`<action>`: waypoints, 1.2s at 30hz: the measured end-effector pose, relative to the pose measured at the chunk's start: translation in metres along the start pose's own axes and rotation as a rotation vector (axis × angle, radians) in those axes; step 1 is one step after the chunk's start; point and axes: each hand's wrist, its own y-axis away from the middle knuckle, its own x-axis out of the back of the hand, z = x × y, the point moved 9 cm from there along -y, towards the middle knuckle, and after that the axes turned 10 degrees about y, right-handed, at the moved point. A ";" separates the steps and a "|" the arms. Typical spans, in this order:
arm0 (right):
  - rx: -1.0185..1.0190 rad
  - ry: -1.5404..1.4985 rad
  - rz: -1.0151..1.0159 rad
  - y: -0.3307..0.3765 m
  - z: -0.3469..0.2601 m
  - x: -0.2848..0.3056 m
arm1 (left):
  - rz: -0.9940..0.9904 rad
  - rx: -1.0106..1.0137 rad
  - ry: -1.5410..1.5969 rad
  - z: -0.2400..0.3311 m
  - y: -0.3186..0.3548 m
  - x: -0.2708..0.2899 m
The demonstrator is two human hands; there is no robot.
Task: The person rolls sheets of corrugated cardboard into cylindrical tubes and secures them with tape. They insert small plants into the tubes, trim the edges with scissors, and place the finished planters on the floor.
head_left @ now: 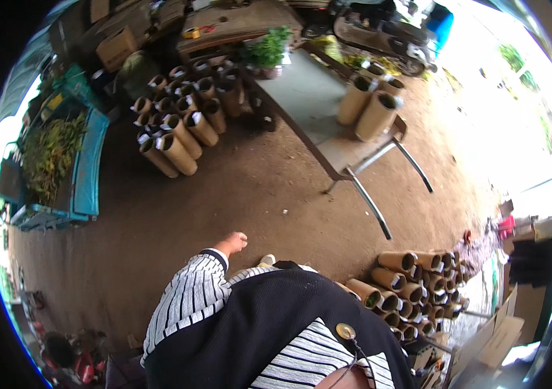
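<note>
My left hand [236, 242] hangs over the bare dirt floor at the end of a striped sleeve. Its fingers look loosely curled together, and no object shows in them. My right hand is out of sight. Nearest on the right, a stack of brown cardboard tubes [389, 279] lies on its side, partly hidden by my dark vest; green leaves show inside one. Ahead stands a metal-legged table [311, 107] bearing several upright cardboard tubes [378, 117] and a potted green plant [268, 50].
Many upright cardboard tubes [177, 154] stand on the floor left of the table. A blue cart [88, 172] with leafy cuttings [52, 155] is at the far left. Flattened cardboard [237, 23] and a parked scooter [405, 42] are at the back. Cardboard boxes [493, 337] lie at right.
</note>
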 end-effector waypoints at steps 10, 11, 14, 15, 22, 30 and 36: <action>0.202 0.624 0.001 -0.129 -0.151 -0.017 | 0.181 0.202 0.360 -0.104 -0.026 0.099; 0.144 0.704 -0.002 -0.146 -0.154 -0.014 | 0.188 0.265 0.376 -0.074 -0.020 0.099; 0.116 0.970 -0.201 -0.205 -0.189 -0.060 | 0.086 0.053 0.256 -0.079 -0.018 0.111; 0.144 1.090 -0.276 -0.226 -0.200 -0.074 | 0.046 -0.040 -0.069 -0.068 -0.019 0.115; 0.801 1.764 -0.558 -0.374 -0.361 -0.244 | 0.228 0.326 0.316 -0.057 0.003 0.202; 0.288 -0.116 -0.443 -0.584 -0.587 -0.285 | 0.180 0.177 0.313 -0.009 -0.158 0.274; 0.040 0.135 -0.448 -0.470 -0.748 -0.410 | 0.280 0.193 0.175 -0.016 -0.188 0.452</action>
